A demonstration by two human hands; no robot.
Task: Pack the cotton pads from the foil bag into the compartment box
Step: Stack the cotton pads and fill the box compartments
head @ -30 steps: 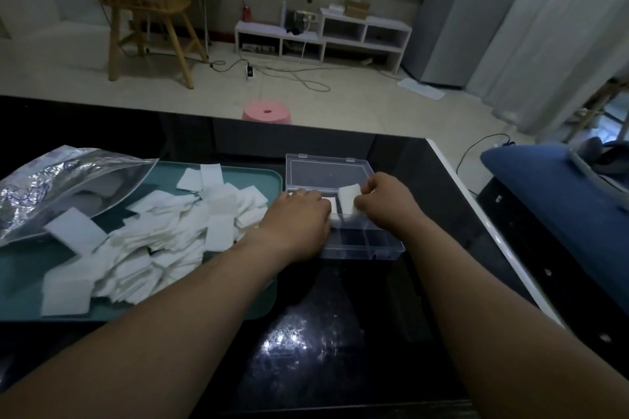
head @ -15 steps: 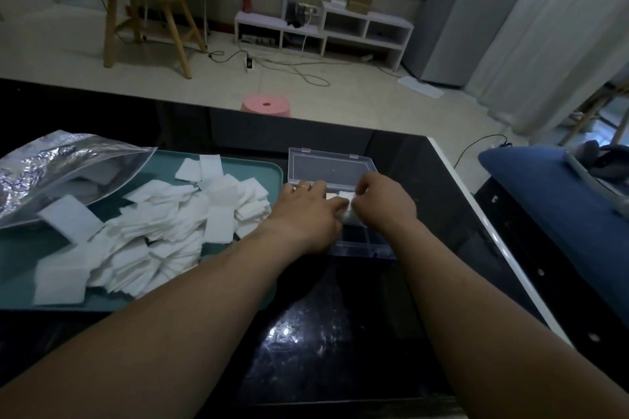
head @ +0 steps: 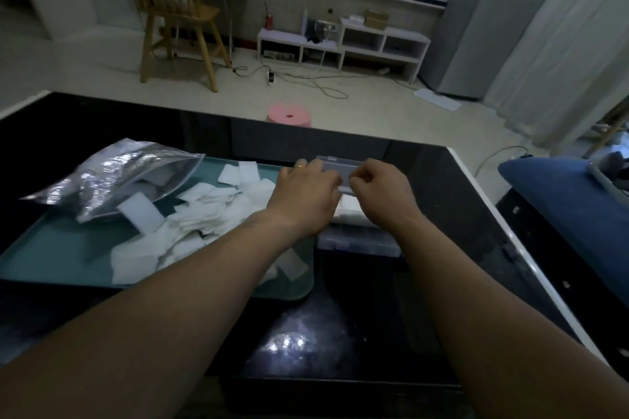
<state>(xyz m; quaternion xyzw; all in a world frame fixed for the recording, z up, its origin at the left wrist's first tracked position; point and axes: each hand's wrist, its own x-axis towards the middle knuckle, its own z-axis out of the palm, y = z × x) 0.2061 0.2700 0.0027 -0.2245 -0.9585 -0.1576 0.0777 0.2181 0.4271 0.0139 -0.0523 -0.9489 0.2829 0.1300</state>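
Where visible, cotton pads (head: pixel 348 205) just beneath fingers (head: pixel 362 180).

Box lid (head: pixel 342 171) now half up.
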